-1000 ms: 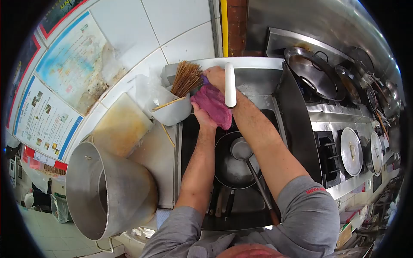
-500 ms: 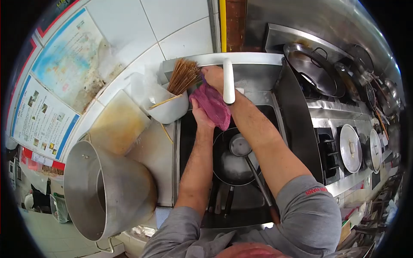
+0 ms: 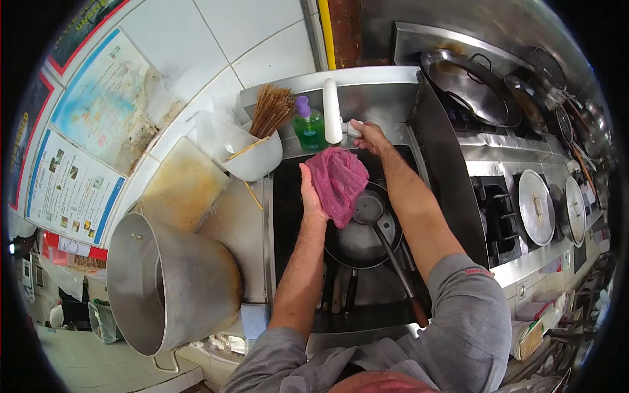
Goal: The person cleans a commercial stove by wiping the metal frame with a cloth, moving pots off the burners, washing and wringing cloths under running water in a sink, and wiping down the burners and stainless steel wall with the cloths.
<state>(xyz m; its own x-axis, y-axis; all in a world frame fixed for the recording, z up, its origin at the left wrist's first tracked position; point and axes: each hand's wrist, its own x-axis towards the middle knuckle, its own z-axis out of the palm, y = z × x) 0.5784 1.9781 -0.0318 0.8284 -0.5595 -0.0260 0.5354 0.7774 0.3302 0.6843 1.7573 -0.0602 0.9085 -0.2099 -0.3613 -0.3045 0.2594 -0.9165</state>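
My left hand (image 3: 313,198) holds a crumpled pink mesh cloth (image 3: 339,183) over the sink (image 3: 298,203); most of its fingers are hidden behind the cloth. My right hand (image 3: 372,137) is closed on the small white handle (image 3: 352,128) at the side of the white tap (image 3: 331,111). Left of the tap stands a green soap bottle (image 3: 308,128) with a purple pump. Below the cloth, a black frying pan (image 3: 359,245) lies in the sink, and a long-handled ladle (image 3: 383,242) rests across it.
A white tub (image 3: 257,159) with a bamboo brush (image 3: 272,111) stands at the sink's back left. Nearer, a large metal pot (image 3: 190,281) lies tipped on its side. A dark partition (image 3: 445,150) separates the sink from the stove, where lidded pots (image 3: 536,208) and a wok (image 3: 468,88) sit.
My right hand has moved right, from beside the brush to the tap handle. The soap bottle now shows. The pink cloth has shifted slightly right and down in my left hand.
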